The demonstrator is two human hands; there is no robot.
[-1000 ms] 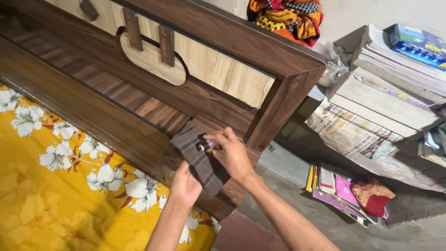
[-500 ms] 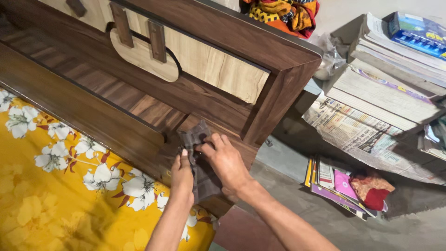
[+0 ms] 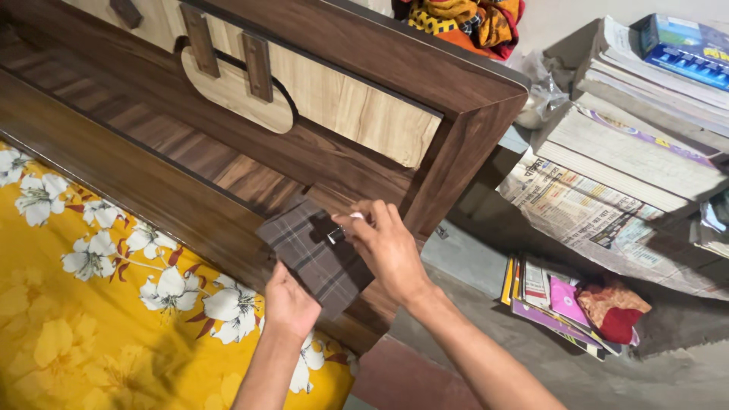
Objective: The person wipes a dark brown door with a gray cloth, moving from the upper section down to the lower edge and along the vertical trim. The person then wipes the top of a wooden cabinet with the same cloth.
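Checked cloth point(image 3: 315, 254) spread flat on the bed's dark wooden ledge point(image 3: 152, 186), pinned at its near edge by left hand point(image 3: 291, 304), right hand point(image 3: 387, 247) pinching small bottle point(image 3: 338, 233) over it; next, probably wiping the wood.

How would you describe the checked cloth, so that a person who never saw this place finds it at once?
Start at the big brown wooden headboard beside the yellow flowered bedsheet. At its lower ledge near the corner, the left hand holds up a small cloth, while the right hand holds a little bottle against it. It is the only grey-brown checked fabric; the other cloths are bright orange and red.
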